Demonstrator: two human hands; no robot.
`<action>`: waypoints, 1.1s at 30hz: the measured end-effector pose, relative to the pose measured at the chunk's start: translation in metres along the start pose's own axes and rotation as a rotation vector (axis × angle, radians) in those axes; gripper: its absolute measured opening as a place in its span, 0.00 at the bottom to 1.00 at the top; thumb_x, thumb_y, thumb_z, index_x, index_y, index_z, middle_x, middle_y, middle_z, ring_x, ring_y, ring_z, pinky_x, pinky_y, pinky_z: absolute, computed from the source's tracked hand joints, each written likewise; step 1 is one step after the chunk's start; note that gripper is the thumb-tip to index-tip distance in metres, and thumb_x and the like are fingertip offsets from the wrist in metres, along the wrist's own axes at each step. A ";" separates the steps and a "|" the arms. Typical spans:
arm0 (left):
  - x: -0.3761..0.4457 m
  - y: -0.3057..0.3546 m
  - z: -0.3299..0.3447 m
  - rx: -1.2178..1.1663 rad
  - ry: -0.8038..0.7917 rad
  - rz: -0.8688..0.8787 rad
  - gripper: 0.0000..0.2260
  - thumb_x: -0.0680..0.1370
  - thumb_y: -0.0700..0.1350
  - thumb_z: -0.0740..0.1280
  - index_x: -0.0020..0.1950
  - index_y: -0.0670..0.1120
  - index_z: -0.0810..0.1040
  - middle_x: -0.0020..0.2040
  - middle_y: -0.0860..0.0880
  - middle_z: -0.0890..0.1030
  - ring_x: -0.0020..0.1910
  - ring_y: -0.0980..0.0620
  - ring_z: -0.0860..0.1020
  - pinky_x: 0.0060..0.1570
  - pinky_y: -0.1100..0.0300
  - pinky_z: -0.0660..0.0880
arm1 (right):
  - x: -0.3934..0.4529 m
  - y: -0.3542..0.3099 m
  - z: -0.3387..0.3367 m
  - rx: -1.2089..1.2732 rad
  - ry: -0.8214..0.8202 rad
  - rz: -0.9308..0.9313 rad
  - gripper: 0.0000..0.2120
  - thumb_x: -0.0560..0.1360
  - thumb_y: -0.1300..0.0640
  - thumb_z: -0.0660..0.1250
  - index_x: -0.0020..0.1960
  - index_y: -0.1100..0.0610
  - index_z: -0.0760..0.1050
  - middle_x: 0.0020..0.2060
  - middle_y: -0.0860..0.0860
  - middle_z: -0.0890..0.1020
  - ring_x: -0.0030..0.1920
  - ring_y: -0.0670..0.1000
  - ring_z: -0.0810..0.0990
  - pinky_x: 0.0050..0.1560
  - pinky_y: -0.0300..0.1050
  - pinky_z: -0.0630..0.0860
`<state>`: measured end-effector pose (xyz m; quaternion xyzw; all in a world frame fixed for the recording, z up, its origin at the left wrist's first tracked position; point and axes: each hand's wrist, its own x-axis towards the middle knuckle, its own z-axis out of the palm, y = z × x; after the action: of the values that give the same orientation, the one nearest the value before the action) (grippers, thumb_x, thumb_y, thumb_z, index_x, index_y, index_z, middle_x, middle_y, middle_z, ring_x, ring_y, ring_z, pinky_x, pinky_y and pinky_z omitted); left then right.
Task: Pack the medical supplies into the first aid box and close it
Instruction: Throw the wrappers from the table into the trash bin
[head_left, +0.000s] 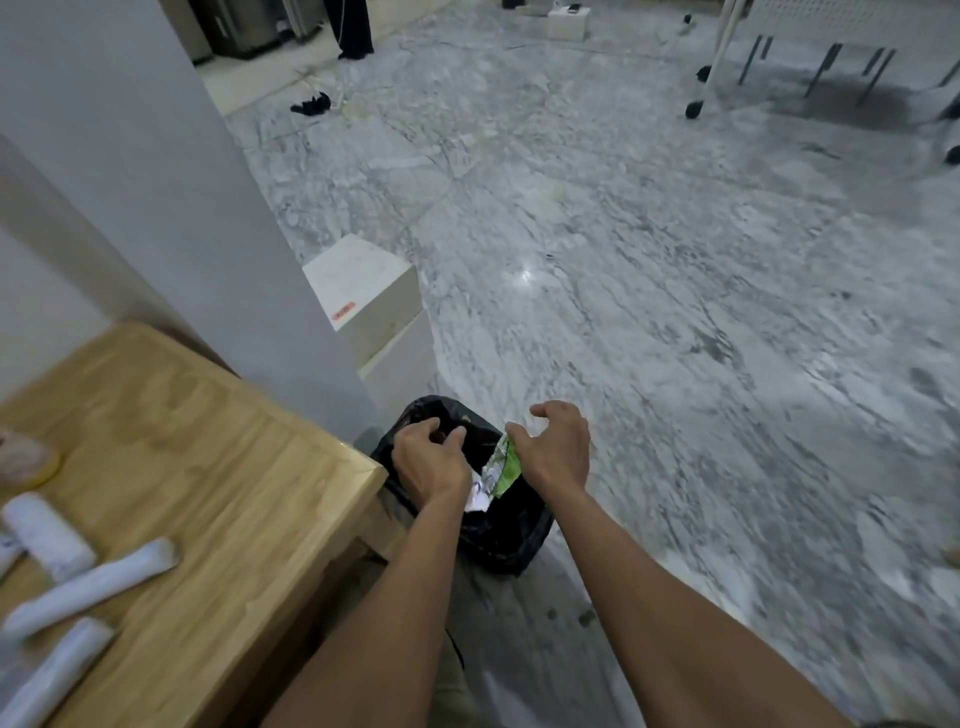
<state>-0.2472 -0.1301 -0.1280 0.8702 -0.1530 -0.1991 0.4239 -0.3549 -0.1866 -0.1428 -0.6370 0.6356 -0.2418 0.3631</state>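
Both hands over a black-lined bin beside the wooden table.

The left hand (428, 457) curls loosely above the bin (498, 540), its fingers bent over the crinkled black plastic liner, and whether it holds anything cannot be told. The right hand (558, 447) is spread with fingers apart and grips nothing; a torn green and silvery wrapper (493, 475) sits just beside its thumb, over the bin's opening, between the two hands. The medical supplies lie on the pale, grainy wooden table (208, 467) at the lower left: several white cylindrical rolls (88, 584), blurred, soft-looking and apparently wrapped. The first aid box is not visible. A white square box (363, 291) stands on the glossy grey-veined marble floor (675, 312), against the white wall.
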 end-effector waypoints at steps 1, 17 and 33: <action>-0.001 -0.001 -0.001 -0.002 -0.011 0.009 0.17 0.74 0.45 0.75 0.60 0.43 0.81 0.62 0.45 0.79 0.62 0.45 0.76 0.59 0.56 0.72 | 0.000 0.001 0.002 0.028 -0.014 0.004 0.20 0.74 0.49 0.72 0.63 0.55 0.75 0.65 0.49 0.74 0.67 0.51 0.70 0.54 0.42 0.66; -0.013 0.027 -0.017 -0.024 -0.138 0.052 0.09 0.76 0.51 0.71 0.51 0.46 0.82 0.48 0.52 0.81 0.53 0.46 0.78 0.57 0.56 0.72 | 0.002 -0.017 -0.012 0.173 -0.102 0.071 0.23 0.74 0.51 0.72 0.67 0.57 0.75 0.63 0.53 0.79 0.63 0.53 0.78 0.63 0.49 0.74; -0.044 0.110 -0.198 -0.201 0.120 0.425 0.14 0.76 0.54 0.69 0.55 0.47 0.84 0.50 0.53 0.85 0.50 0.55 0.81 0.57 0.54 0.78 | -0.064 -0.179 -0.078 0.468 -0.297 -0.272 0.15 0.73 0.51 0.73 0.57 0.55 0.82 0.51 0.48 0.84 0.53 0.49 0.82 0.60 0.49 0.79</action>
<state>-0.2020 -0.0426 0.0806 0.7824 -0.2865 -0.0675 0.5489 -0.3067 -0.1482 0.0533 -0.6437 0.4116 -0.3320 0.5532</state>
